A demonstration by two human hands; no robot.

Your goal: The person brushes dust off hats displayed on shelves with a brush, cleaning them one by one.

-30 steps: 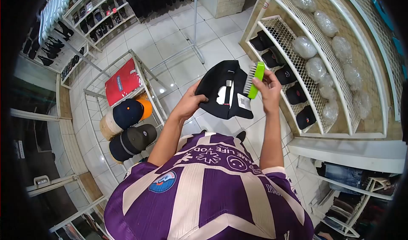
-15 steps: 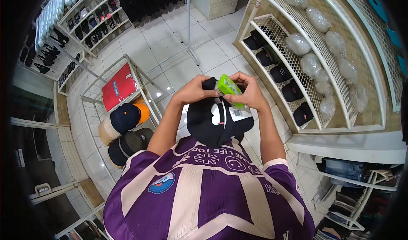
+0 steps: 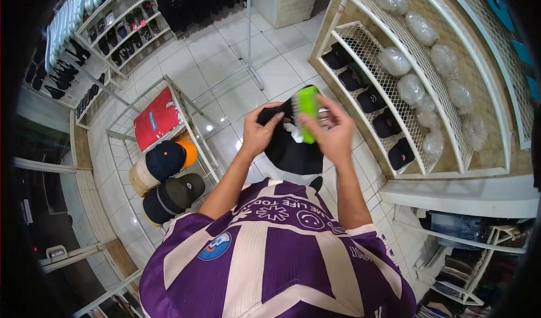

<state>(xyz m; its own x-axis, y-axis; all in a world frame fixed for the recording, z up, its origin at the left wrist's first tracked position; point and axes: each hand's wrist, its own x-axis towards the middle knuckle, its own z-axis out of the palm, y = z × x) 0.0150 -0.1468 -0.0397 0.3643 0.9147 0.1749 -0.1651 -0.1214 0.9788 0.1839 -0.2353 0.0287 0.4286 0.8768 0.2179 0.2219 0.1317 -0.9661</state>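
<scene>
A black cap (image 3: 293, 156) hangs in front of my chest, its white inner labels partly showing. My left hand (image 3: 260, 132) is closed on the cap's edge at the left, thumb on top. In my right hand (image 3: 333, 127) is a bright green brush (image 3: 307, 115), slightly blurred, its pale bristles facing left toward the cap. The brush overlaps the cap's upper right part in this view, hiding some of the fabric there.
To the left, a white metal rack (image 3: 120, 143) holds a red packaged garment (image 3: 156, 121) and several caps (image 3: 173, 195). On the right, a shelf unit (image 3: 360, 39) carries black caps (image 3: 386, 124) and plastic-wrapped bundles (image 3: 421, 28). A metal stand (image 3: 249, 64) rises from the tiled floor ahead.
The cap has turned and its lower end has swung away from my shirt. My right hand now holds the green brush more upright, its bristles against the cap's side. My left hand has shifted slightly.
</scene>
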